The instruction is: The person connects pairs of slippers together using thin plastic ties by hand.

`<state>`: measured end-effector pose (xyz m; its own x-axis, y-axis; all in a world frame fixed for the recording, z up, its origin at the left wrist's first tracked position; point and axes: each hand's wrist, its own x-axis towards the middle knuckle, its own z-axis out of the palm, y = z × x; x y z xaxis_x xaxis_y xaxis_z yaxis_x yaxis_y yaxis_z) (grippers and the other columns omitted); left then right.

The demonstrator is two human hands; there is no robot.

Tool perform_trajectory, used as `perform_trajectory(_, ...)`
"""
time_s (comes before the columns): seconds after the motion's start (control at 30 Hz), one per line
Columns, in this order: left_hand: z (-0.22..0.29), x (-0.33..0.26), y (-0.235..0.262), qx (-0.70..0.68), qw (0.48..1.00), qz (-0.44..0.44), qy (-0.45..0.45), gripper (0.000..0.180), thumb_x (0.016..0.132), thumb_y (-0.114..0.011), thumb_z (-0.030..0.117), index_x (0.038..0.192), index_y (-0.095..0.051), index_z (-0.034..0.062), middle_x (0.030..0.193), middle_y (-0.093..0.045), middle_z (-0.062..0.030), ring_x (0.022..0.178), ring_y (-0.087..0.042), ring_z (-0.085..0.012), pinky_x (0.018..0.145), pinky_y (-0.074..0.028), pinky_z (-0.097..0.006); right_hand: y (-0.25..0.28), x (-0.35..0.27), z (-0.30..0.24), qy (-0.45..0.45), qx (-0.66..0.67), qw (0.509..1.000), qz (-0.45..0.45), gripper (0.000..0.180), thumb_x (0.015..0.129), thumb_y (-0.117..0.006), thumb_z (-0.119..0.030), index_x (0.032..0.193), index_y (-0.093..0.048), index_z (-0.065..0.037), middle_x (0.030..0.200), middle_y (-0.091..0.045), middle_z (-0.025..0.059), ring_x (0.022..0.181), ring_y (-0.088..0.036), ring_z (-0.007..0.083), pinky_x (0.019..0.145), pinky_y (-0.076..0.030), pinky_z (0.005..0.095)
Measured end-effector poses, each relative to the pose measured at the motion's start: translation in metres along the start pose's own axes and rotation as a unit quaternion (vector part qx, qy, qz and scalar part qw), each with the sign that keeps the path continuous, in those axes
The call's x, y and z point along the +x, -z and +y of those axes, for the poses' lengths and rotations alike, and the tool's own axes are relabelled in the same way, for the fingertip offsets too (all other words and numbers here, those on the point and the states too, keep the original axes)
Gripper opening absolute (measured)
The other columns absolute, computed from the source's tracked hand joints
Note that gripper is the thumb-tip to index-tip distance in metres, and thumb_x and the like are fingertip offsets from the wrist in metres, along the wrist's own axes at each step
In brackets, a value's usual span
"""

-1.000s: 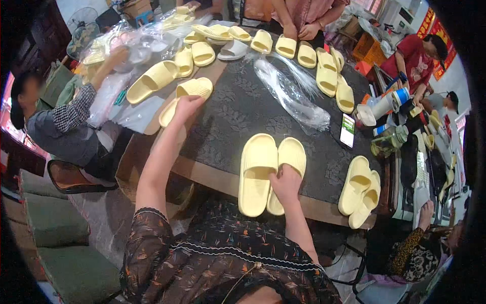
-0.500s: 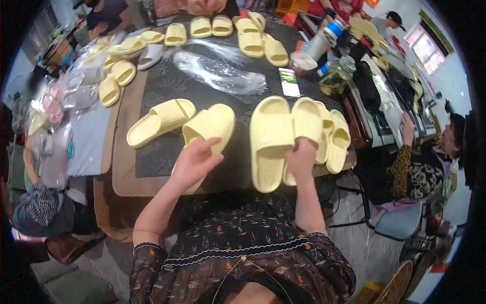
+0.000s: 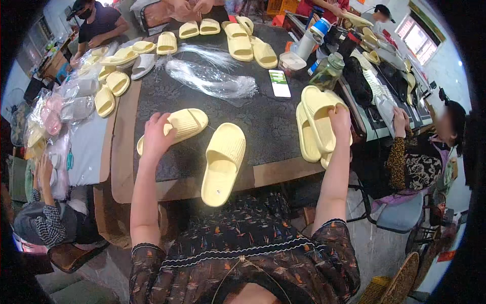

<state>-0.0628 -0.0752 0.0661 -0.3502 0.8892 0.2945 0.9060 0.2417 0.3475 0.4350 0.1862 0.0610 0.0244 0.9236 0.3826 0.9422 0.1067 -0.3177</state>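
**Slippers bunched at the right, two lying apart in front**

From where I stand, the work looks partway along. Toward the right end of the table (image 3: 276, 134), several pale yellow slippers lie bunched and overlapping. The right hand (image 3: 340, 123) is on the uppermost slipper (image 3: 322, 122), its fingers hooked in at the strap and, by the look of it, closed on it. That bunch seems the gathered part.

Two remain outside it. The left slipper (image 3: 186, 125) lies aslant, toe up and to the right, with the left hand (image 3: 158, 136) over it just behind the strap, thumb and fingers apart; I can't tell whether they grip or only touch. The middle slipper (image 3: 223, 164) has no hand on it, its heel reaching past the front edge.

Across the table, more yellow slippers (image 3: 239, 45) line the far side; whether they count as finished or waiting, I cannot say. A clear plastic bundle (image 3: 210, 81) lies between. Over on the left, grey and pink slippers (image 3: 77, 108) are in clear wrapping, while those at this person's hands are bare.
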Motion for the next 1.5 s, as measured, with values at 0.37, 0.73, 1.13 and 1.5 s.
perform_trajectory(0.37,-0.055,0.023,-0.013,-0.153,0.975,-0.15,0.062,0.069,0.078,-0.067,0.045,0.135,-0.046,0.0125,0.122,-0.054,-0.0204,0.119,-0.049,-0.0322,0.101,-0.039,-0.04,0.0,-0.117,-0.17,0.175,0.382,0.902,-0.097,0.03,0.078,-0.069,-0.02,0.103,-0.063,-0.003,0.095,-0.064,0.0096,0.087,-0.061,0.0244,0.078,-0.049,0.0363)
perform_trajectory(0.73,0.019,-0.044,-0.047,-0.056,0.989,-0.108,0.087,0.05,0.084,-0.062,0.027,0.123,-0.041,0.0053,0.09,-0.064,-0.0227,0.085,-0.062,-0.0413,0.075,-0.049,-0.049,-0.084,-0.129,-0.268,0.21,0.199,0.914,-0.284,0.033,0.077,-0.065,-0.034,0.095,-0.07,-0.007,0.092,-0.066,0.0142,0.091,-0.063,0.0305,0.079,-0.05,0.0407)
perform_trajectory(1.13,0.045,-0.057,0.013,-0.025,0.98,-0.196,0.036,0.037,0.079,-0.066,0.03,0.102,-0.054,0.0035,0.088,-0.063,-0.0198,0.082,-0.062,-0.0379,0.072,-0.049,-0.048,-0.088,-0.129,-0.269,0.127,0.367,0.875,-0.291,0.025,0.084,-0.063,-0.028,0.093,-0.069,-0.006,0.071,-0.066,0.0038,0.065,-0.061,0.0121,0.063,-0.047,0.0275)
perform_trajectory(1.5,0.04,0.048,-0.097,-0.271,0.95,-0.152,0.035,0.034,0.079,-0.065,0.025,0.106,-0.064,0.0031,0.101,-0.067,-0.0168,0.094,-0.065,-0.0287,0.082,-0.05,-0.037,-0.125,-0.131,-0.283,0.103,0.58,0.77,-0.247,0.012,0.086,-0.064,-0.013,0.089,-0.062,-0.002,0.073,-0.06,-0.0025,0.064,-0.051,0.0038,0.057,-0.043,0.0204)
